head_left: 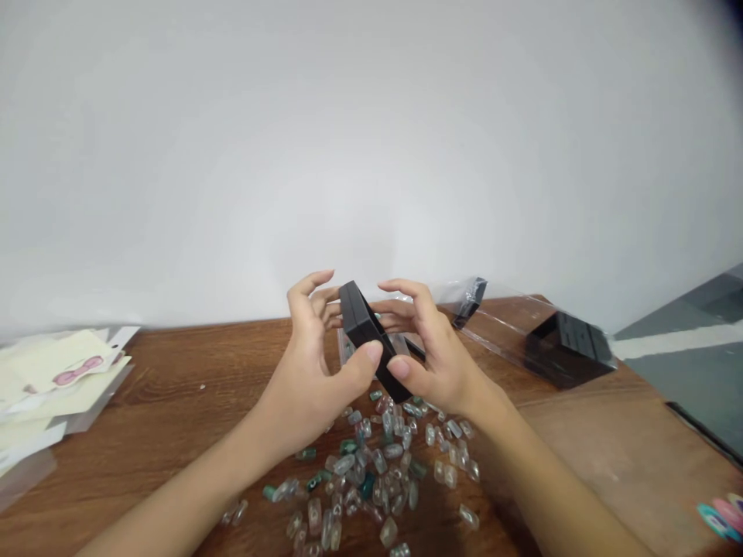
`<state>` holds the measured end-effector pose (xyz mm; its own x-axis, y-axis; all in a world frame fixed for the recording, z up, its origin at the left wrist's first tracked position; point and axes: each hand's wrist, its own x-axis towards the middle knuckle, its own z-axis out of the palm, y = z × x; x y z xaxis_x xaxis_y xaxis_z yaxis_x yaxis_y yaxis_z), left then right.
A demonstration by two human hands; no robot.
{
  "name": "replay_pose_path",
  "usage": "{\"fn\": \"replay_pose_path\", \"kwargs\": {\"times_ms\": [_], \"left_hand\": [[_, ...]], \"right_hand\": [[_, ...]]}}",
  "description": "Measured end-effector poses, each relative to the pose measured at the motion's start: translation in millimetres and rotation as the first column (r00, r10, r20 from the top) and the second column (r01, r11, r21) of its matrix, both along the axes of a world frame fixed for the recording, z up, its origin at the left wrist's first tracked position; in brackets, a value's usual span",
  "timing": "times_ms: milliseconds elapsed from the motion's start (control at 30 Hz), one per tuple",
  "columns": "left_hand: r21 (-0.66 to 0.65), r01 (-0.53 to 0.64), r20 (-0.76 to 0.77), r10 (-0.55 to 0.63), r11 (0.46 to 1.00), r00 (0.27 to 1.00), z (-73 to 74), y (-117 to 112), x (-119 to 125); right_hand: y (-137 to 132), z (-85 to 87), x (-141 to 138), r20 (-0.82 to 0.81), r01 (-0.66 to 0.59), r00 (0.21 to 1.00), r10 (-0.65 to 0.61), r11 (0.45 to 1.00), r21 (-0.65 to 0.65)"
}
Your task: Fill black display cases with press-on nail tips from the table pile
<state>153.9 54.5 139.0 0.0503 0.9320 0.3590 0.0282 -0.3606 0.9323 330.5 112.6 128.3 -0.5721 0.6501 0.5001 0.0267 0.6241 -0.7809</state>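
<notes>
Tilted above the table is a small black box, open on the side turned to the right. My left hand grips its left side, thumb pressed on the near wall and fingers behind. From the other side my right hand holds the same box, its thumb on the near rim and its index finger raised. The inside of the box is mostly hidden. Beneath the hands lies a loose pile of shiny bead-like pieces, clear, green and pinkish. A clear plastic container shows partly behind the box.
At the left edge sits a stack of cream cards in clear sleeves. Clear plastic wrap holding black box pieces lies at the back right. Colourful oval pieces are at the lower right corner. Behind the wooden table rises a white wall.
</notes>
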Motion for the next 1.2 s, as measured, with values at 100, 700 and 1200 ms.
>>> {"fn": "replay_pose_path", "kwargs": {"times_ms": [100,700,1200], "left_hand": [[-0.019,-0.014,-0.024,0.014,1.000,1.000,-2.8,1,1],[-0.038,-0.110,0.039,0.112,0.993,0.993,-17.2,12,9],[0.029,-0.228,0.135,0.222,0.973,0.966,-33.9,-17,-32]], "right_hand": [[1,-0.7,-1,0.025,0.027,0.999,-0.028,0.999,0.034],[6,-22.6,-7,-0.009,-0.031,1.000,0.030,0.994,-0.107],[-11,0.3,-44,0.169,-0.080,0.981,0.095,0.992,-0.093]]}}
